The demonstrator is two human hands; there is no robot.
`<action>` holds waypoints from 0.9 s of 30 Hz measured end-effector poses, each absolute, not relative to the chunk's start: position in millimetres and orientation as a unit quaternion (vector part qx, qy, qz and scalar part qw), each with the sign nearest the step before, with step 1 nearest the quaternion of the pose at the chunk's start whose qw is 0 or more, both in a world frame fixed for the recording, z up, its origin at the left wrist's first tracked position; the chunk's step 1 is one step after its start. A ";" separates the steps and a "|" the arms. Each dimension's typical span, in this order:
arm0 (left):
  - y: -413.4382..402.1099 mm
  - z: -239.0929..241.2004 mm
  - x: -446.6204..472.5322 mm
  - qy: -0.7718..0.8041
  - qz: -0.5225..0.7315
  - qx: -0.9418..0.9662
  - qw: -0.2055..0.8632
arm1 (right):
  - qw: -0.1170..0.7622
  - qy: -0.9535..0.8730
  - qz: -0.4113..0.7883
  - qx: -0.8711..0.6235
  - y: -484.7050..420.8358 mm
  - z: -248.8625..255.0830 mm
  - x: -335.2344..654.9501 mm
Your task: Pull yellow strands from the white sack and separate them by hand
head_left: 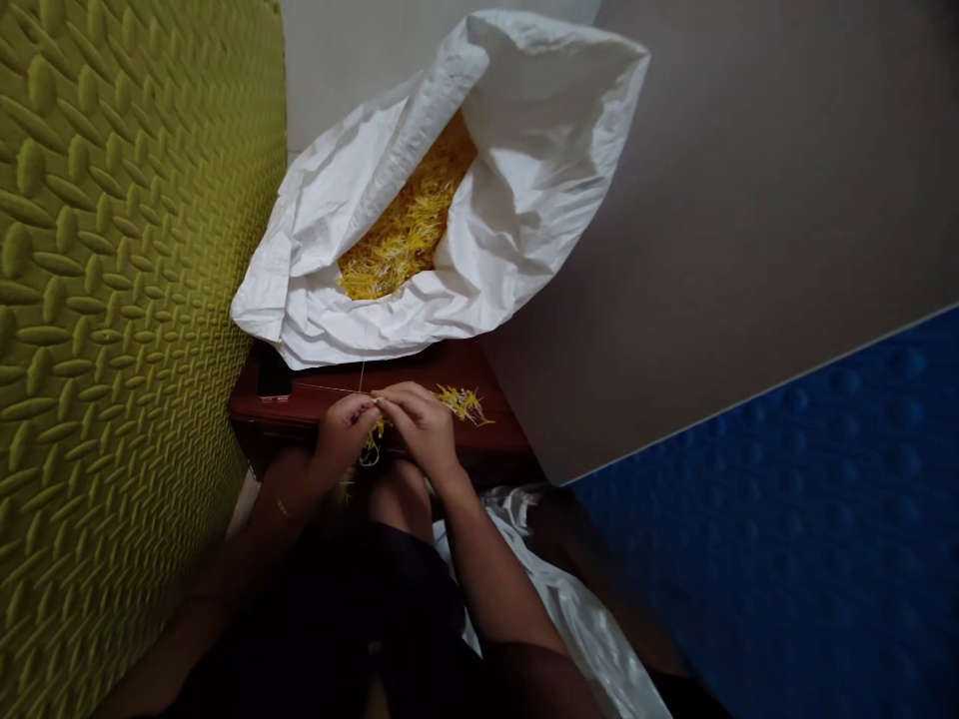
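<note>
My left hand [347, 431] and my right hand [424, 427] meet over the near edge of a dark red box-like surface [494, 404]. The fingertips of both are pinched together around something thin and pale. Below them hangs a bunch of yellow strands [371, 446], partly hidden by the fingers. A fine thread [363, 376] runs up from the fingertips towards the white sack. Just right of my right hand lies a small heap of yellow and white strands [463, 403] on the red surface.
A large white sack [539, 200] stands open behind the red surface, with many yellow strands [405, 230] inside. A small black object [274, 374] sits at the left. Yellow textured matting [112, 300] rises at left; a grey panel [711, 220] and blue matting [809, 499] are at right.
</note>
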State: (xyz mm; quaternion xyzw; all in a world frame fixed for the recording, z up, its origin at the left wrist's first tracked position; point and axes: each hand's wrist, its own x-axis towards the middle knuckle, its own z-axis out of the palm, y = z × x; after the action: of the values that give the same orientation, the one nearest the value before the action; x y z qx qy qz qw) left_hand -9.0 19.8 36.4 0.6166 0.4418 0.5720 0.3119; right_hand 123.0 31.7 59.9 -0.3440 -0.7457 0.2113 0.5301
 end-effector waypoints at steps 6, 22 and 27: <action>15.2 42.6 -6.3 0.425 0.586 0.508 0.467 | 0.659 -0.498 0.391 -0.406 47.2 55.6 134.0; 20.1 48.3 -5.9 0.407 0.630 0.368 0.549 | 0.512 -0.731 0.200 -0.404 16.4 62.3 118.9; 20.8 47.8 -5.5 0.382 0.648 0.401 0.523 | 0.495 -0.743 0.152 -0.424 20.3 58.5 115.7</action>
State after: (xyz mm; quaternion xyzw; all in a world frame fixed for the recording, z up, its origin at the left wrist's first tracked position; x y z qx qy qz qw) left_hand -5.5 20.8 47.8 0.4014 0.3823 0.6475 0.5229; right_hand 115.7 20.3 58.5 -0.4244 -0.7426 0.1522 0.4952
